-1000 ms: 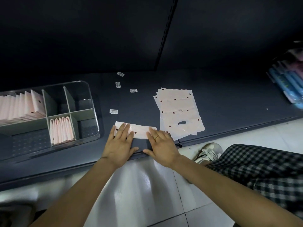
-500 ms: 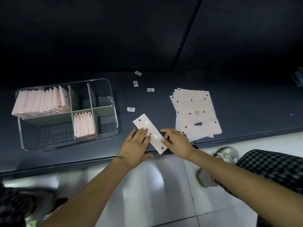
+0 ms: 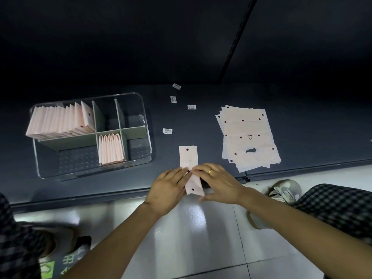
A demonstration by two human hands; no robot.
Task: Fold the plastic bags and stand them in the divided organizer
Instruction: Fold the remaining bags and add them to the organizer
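Floor: pale glossy tiles [image 3: 197, 228] are lying nearest the camera, with checked fabric [image 3: 338, 204] showing at the right and a light shoe [image 3: 283, 191] sitting just beside it.
Left hand: the left hand [image 3: 171, 186] is resting flat on the near part of the folded strip, fingers straight and together, pressing down on its left side and grasping nothing.
Right hand: the right hand [image 3: 219, 183] is lying across the strip from the right, fingers extended and pressing, a gold ring [image 3: 210, 171] showing on one finger; the thumb is reaching towards the shelf edge.
Folded strip: a pale pink plastic bag [image 3: 188, 158], folded into a long narrow strip with dark red dots, is lying lengthwise away from the person, its near end overhanging the edge and its middle covered by both hands.
Shelf: the dark grey shelf [image 3: 181, 121] is carrying everything else.
Unfolded bags: a loose stack of flat bags [image 3: 247, 137] is lying to the right of the strip, well apart from it.
Organizer: the clear divided organizer [image 3: 145, 125] is sitting to the left; folded bags [image 3: 60, 121] are standing in its far left compartment, and a smaller row [image 3: 110, 149] is standing in a near middle compartment.
Labels: four small white stickers [image 3: 167, 131] are lying scattered between the organizer and the stack.
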